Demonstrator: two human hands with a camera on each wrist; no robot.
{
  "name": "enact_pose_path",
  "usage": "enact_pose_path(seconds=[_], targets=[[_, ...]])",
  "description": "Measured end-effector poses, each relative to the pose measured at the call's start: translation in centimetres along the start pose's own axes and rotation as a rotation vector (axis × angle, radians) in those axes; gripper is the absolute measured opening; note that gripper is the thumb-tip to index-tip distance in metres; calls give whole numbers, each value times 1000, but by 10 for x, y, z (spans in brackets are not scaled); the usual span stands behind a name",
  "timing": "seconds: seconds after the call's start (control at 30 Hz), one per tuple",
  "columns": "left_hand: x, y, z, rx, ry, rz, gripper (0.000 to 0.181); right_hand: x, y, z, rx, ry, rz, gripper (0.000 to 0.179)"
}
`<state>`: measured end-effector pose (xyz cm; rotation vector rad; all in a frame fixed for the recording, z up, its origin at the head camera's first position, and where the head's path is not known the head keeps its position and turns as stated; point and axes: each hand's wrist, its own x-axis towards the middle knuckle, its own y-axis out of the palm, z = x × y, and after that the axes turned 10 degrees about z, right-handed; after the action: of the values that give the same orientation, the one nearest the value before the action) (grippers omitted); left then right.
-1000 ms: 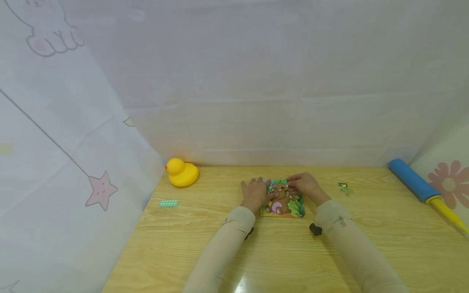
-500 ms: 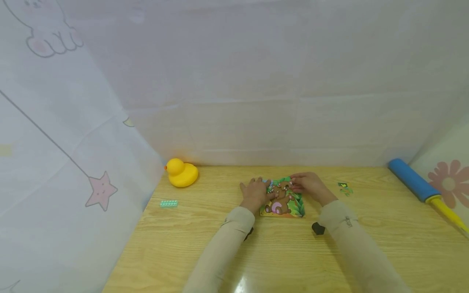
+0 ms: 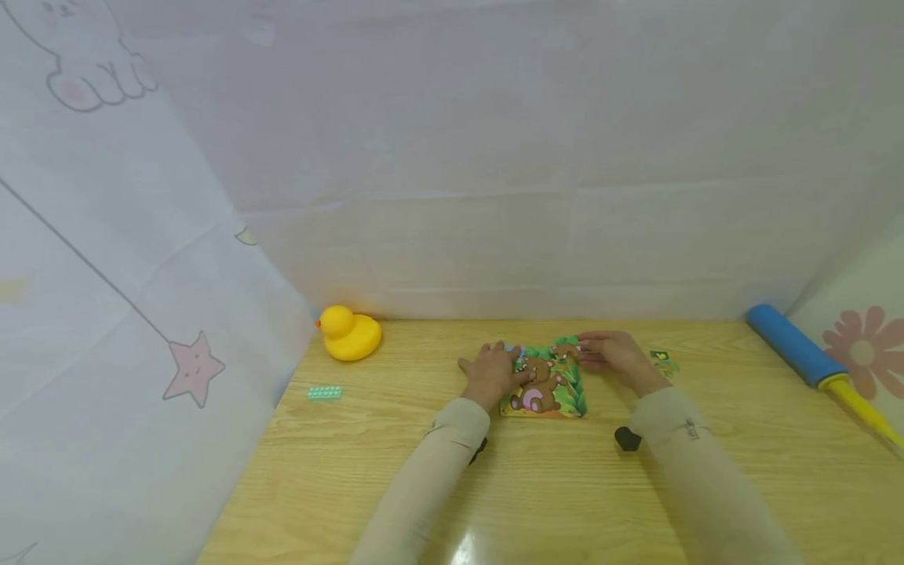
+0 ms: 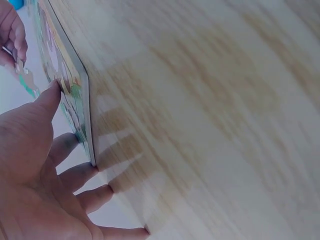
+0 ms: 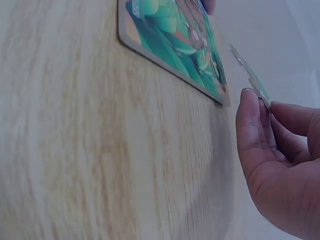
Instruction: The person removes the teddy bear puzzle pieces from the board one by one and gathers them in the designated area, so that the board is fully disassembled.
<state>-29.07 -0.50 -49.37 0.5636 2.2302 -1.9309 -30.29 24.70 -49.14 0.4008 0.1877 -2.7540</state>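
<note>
Left hand (image 3: 487, 377), spread wide, is being rested against a flat, round-cornered bear puzzle (image 3: 542, 399) while a thin, irregular-edged puzzle piece (image 3: 567, 350) is being pinched by the right hand (image 3: 621, 361).

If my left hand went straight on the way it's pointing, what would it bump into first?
Your left hand, touching the puzzle board, would likely meet the pale backdrop behind the table first, though depth is hard to judge.
</note>
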Motion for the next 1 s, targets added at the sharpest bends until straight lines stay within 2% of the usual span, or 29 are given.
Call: enact_pose_path(seconds=[0.43, 1.0], targets=[[0, 2, 3, 6, 18, -32, 72, -18, -27, -6, 34, 27, -19, 49], [-4, 0, 2, 10, 31, -23, 70, -34, -59, -14, 51, 45, -25, 51]])
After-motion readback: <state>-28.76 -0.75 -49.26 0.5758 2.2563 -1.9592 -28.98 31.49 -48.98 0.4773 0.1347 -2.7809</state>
